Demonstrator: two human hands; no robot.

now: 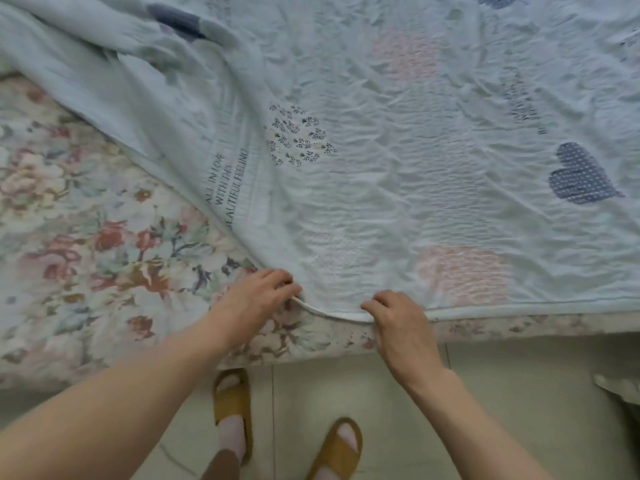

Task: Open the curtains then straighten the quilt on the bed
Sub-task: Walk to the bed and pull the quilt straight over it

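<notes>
While pinching hem: two hands, left hand, right hand | one quilt

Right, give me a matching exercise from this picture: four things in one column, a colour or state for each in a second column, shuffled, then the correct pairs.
Things:
1. quilt
2. bedsheet
3. slippers
4. left hand

Descriptions:
A. mustard yellow, on the floor
B. pale blue-green with hearts, bunched up at the far left
C. pinching the quilt's corner at the near edge
D. floral print, uncovered on the left

Pairs: 1-B, 2-D, 3-A, 4-C
</notes>
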